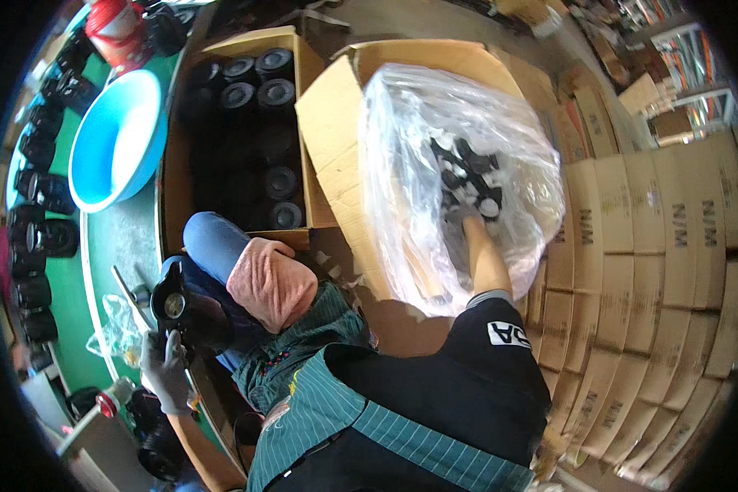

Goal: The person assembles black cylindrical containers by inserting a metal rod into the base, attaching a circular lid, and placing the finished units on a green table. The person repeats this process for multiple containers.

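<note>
My left hand (166, 379), in a grey glove, is at the edge of the green workbench, closed on a black plastic housing (203, 321). The housing has a round, lighter opening facing up and sits by my left knee. My right arm stretches into a large carton lined with a clear plastic bag (402, 156). Down in the bag, my right hand (462, 210) is among small black parts (471, 168) mixed with whitish pieces. Its fingers are hard to make out there.
Left of my knees, an open carton (307, 123) holds rows of black round-topped parts. A blue basin (111, 148), a red jug (119, 37) and several black housings (47, 193) stand on the green bench (107, 254). Stacked cartons (623, 246) form a wall at right. A pink cloth (272, 283) covers my knee.
</note>
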Motion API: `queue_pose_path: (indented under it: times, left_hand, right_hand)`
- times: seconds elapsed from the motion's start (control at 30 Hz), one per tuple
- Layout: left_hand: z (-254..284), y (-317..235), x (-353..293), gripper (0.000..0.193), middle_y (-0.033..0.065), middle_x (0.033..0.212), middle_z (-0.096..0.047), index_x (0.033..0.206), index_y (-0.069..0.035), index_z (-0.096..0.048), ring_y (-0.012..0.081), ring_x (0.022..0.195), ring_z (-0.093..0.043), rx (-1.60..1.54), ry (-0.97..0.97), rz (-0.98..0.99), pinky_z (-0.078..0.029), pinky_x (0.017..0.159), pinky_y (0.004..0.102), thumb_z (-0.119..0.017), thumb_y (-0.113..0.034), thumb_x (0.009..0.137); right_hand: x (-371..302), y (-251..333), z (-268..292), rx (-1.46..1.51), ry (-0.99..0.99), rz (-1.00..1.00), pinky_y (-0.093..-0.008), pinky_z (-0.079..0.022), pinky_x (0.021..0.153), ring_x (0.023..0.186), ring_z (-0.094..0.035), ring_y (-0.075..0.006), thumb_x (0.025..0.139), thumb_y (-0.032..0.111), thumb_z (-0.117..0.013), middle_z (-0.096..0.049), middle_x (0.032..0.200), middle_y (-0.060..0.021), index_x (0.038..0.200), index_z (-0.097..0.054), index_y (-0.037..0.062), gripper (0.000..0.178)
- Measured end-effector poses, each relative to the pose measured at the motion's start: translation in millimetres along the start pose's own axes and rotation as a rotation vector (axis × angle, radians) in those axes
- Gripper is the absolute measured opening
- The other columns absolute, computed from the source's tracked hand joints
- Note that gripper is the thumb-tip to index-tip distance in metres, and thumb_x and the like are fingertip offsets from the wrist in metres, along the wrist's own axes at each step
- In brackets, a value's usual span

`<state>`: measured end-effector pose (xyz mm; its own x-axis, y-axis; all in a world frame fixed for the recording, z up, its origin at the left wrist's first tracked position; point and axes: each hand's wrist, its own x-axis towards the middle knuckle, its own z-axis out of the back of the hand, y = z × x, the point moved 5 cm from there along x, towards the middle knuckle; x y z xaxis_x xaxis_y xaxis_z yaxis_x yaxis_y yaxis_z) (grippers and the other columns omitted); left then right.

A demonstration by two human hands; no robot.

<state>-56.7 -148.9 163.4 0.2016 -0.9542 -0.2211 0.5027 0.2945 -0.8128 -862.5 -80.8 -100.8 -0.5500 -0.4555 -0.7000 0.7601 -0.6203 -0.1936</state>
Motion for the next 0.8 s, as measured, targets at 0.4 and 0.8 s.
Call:
queue_pose_path:
  times: [0.4,0.8]
  left_hand:
    - [-4,-39,-4,0.039,0.0083,0.076,-0.052,0.087,0.001,-0.059,0.0158,0.071,-0.048,0.109,0.006,-0.169,-0.045,0.064,0.0340,-0.090,-0.023,0.089]
    - [-11,-37,-10,0.039,-0.0001,0.077,-0.058,0.088,-0.002,-0.061,0.0067,0.075,-0.053,0.061,0.153,-0.279,-0.050,0.064,0.0283,-0.098,-0.014,0.078]
  right_hand:
    - [-28,7,17,0.051,-0.735,-0.133,-0.0456,-0.054,0.102,0.119,-0.069,-0.0366,0.093,0.054,-0.078,-0.068,0.133,-0.0237,0.133,-0.058,0.0027,0.068]
    - [-394,317,155,0.862,-0.831,1.671,-0.0453,-0.058,0.102,0.124,-0.069,-0.0342,0.079,0.020,-0.096,-0.062,0.146,-0.0211,0.124,-0.054,0.0056,0.063]
